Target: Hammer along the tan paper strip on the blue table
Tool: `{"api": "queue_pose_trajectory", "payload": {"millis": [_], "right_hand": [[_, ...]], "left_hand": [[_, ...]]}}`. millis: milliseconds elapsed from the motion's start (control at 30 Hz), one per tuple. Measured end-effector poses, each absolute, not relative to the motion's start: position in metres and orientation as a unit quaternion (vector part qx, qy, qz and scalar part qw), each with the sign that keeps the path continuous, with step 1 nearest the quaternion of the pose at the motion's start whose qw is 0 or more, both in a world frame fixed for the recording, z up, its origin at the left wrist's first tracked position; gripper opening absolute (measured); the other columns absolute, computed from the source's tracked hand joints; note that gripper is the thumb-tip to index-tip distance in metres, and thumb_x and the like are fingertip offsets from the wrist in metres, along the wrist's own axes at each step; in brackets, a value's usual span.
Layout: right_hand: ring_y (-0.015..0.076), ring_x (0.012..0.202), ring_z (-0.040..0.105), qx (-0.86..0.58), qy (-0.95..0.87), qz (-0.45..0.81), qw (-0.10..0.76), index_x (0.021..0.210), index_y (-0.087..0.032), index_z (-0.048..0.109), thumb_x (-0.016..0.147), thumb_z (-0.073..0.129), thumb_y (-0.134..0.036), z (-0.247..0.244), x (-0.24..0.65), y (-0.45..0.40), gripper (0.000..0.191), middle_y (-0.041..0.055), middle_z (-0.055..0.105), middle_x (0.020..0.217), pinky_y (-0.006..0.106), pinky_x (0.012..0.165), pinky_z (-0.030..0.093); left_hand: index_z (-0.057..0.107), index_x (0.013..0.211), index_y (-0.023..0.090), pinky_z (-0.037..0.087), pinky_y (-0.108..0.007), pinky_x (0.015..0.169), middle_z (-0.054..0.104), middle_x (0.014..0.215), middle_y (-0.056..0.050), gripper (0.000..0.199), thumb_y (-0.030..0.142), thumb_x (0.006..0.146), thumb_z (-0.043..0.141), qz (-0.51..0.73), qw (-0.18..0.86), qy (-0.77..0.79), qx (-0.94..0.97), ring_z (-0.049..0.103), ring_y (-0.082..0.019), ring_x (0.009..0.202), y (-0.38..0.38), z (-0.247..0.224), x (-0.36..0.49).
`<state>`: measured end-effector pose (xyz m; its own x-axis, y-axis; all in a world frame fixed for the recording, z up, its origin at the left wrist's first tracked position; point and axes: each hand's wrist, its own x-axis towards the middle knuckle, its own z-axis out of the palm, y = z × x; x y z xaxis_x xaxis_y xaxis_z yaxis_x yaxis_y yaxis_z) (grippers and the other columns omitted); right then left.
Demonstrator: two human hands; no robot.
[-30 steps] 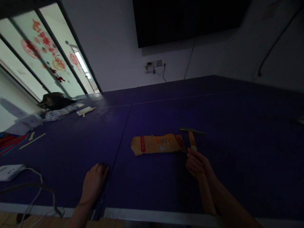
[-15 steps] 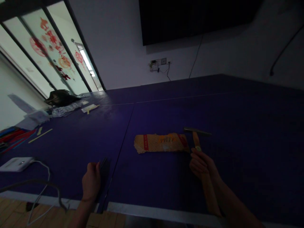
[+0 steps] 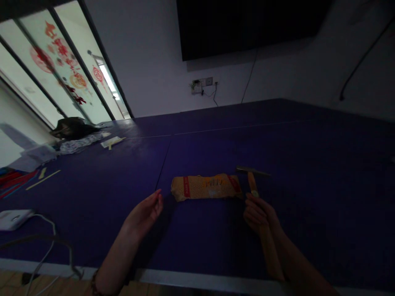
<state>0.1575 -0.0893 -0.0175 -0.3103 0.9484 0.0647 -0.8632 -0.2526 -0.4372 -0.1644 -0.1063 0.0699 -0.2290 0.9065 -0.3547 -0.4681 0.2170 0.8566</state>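
Observation:
My right hand [image 3: 259, 211] is wrapped around the wooden handle of a hammer [image 3: 253, 187]. Its metal head lies toward the far side, just past the right end of a flat, torn piece of printed cardboard [image 3: 206, 187]. Left of the cardboard is my left hand [image 3: 148, 211], raised a little with fingers curled and fingertips pressed together. Anything small between those fingertips is too dim to make out. The two hands are apart, and neither visibly touches the cardboard.
A purple table [image 3: 203, 234] has a seam left of the cardboard. At left are a white device [image 3: 14, 220] with a cable, thin sticks [image 3: 43, 180], a small white tray [image 3: 111, 142] and a black bag [image 3: 74, 128]. A screen [image 3: 247, 24] hangs on the wall.
My left hand has moved right and forward, from beside small dark thin pieces on the table to near the cardboard's left end. The hammer stays in my right hand. The view shifted slightly.

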Motion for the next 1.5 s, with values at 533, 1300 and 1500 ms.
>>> {"api": "queue_pose_trajectory", "payload": {"millis": [533,1300,1500], "right_hand": [[0.0027,0.023,0.004,-0.063,-0.256,0.809,0.526,0.068,-0.018,0.053,0.084,0.041,-0.015,-0.021,0.156,-0.09,0.02,-0.0128,0.019,0.036,0.01,0.024,0.026],[0.0027,0.023,0.001,-0.212,-0.207,0.831,0.47,0.067,-0.02,0.047,0.069,0.062,-0.022,-0.018,0.146,-0.1,0.015,-0.0139,0.032,0.032,0.013,0.022,0.024],[0.0026,0.025,0.001,-0.215,-0.196,0.839,0.46,0.061,-0.02,0.041,0.07,0.061,-0.023,-0.021,0.148,-0.099,0.023,-0.0139,0.028,0.032,0.012,0.023,0.023]], "left_hand": [[0.064,0.077,0.017,0.043,-0.034,0.078,0.065,0.083,-0.006,0.016,0.029,0.076,0.054,0.493,0.201,0.505,0.68,0.057,-0.018,0.085,-0.024,0.006,-0.058],[0.066,0.076,0.015,0.047,-0.027,0.069,0.068,0.075,-0.004,0.015,0.024,0.076,0.055,0.406,0.211,0.562,0.689,0.062,-0.016,0.069,-0.027,-0.001,-0.059],[0.064,0.074,0.014,0.045,-0.026,0.066,0.066,0.072,-0.004,0.013,0.023,0.077,0.054,0.401,0.196,0.564,0.695,0.06,-0.015,0.067,-0.026,-0.004,-0.06]]}}
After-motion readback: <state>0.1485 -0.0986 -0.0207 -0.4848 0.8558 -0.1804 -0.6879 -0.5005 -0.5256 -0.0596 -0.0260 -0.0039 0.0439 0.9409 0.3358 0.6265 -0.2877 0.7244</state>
